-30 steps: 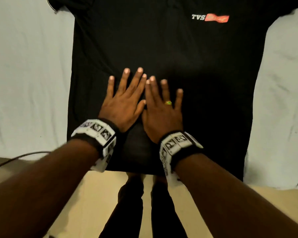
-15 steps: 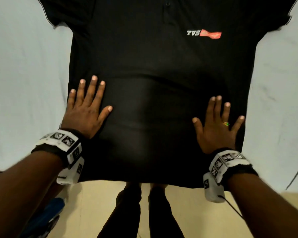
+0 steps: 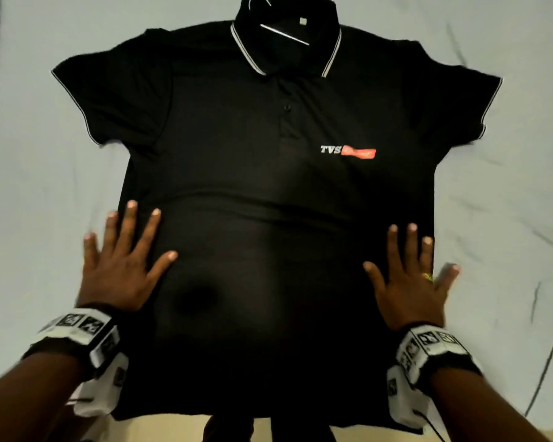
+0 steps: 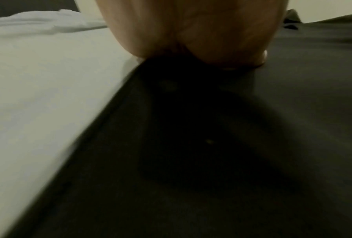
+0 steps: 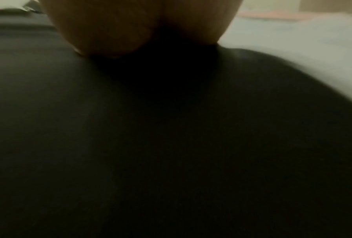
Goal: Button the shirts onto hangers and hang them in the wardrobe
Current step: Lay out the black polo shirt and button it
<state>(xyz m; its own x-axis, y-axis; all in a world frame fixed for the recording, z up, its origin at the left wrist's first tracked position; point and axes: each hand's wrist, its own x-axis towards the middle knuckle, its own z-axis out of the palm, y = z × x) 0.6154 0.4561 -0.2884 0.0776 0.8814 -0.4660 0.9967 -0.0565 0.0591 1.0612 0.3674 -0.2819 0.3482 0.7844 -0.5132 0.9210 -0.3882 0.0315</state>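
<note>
A black polo shirt (image 3: 268,173) with white-trimmed collar and a TVS logo lies flat, front up, on a pale bedsheet (image 3: 45,154). A thin metal hanger (image 3: 284,34) shows inside its collar, its hook poking out at the top. My left hand (image 3: 125,260) lies flat with spread fingers on the shirt's lower left edge. My right hand (image 3: 409,275), wearing a ring, lies flat on the lower right edge. Both wrist views show only a palm heel, left (image 4: 191,32) and right (image 5: 130,24), on dark shirt cloth (image 4: 211,145) (image 5: 171,145).
The sheet spreads wide on both sides of the shirt, with creases at the right (image 3: 524,282). The bed's near edge meets a beige floor (image 3: 173,429), where my dark-trousered legs (image 3: 268,432) stand.
My hands slid apart from the shirt's middle to its left and right sides. The view tilted up, so the collar and hanger came into sight.
</note>
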